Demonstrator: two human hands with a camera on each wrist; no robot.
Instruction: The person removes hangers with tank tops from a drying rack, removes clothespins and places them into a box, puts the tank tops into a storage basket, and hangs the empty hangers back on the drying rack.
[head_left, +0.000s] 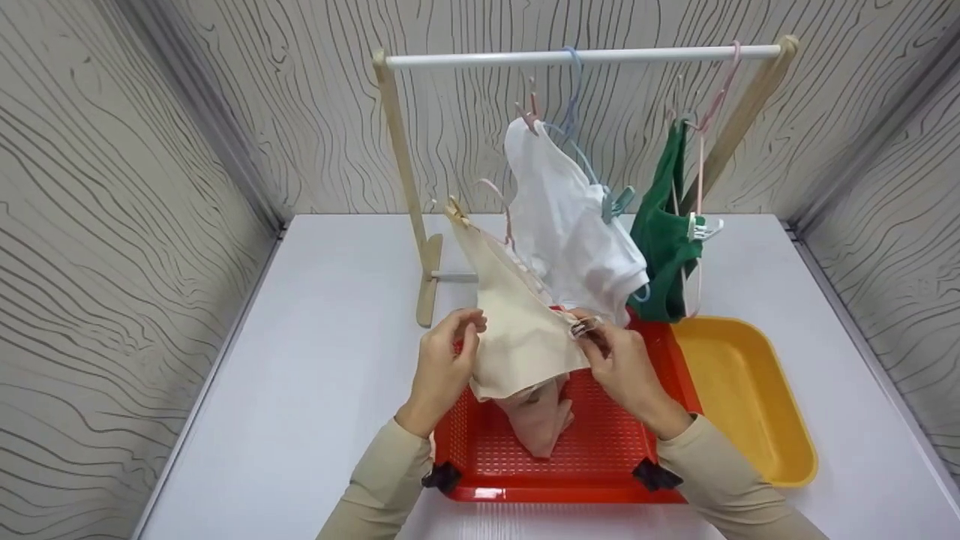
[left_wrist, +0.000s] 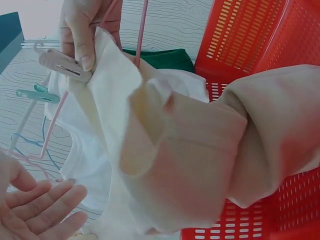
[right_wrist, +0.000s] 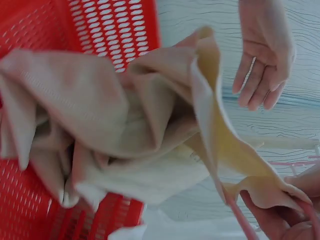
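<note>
A cream cloth garment point(head_left: 517, 330) hangs from a pink hanger point(head_left: 499, 202), its lower part drooping over a red basket point(head_left: 555, 491). A tan clothespin point(head_left: 455, 210) clips its far upper corner. My right hand point(head_left: 626, 367) pinches the near corner against the hanger. Beside that thumb, a pale clothespin point(left_wrist: 65, 66) is on the fabric edge. My left hand point(head_left: 442, 367) is by the garment's left side; in the left wrist view its fingers point(left_wrist: 50, 207) are extended and hold nothing. Folded beige-pink cloth point(head_left: 536, 420) hangs below the hem.
A wooden rack with a white rod point(head_left: 480, 58) stands behind. A white garment point(head_left: 562, 217) on a blue hanger and a green garment point(head_left: 664, 240) on a pink hanger hang there with clothespins. A yellow tray point(head_left: 791, 420) stands right of the basket.
</note>
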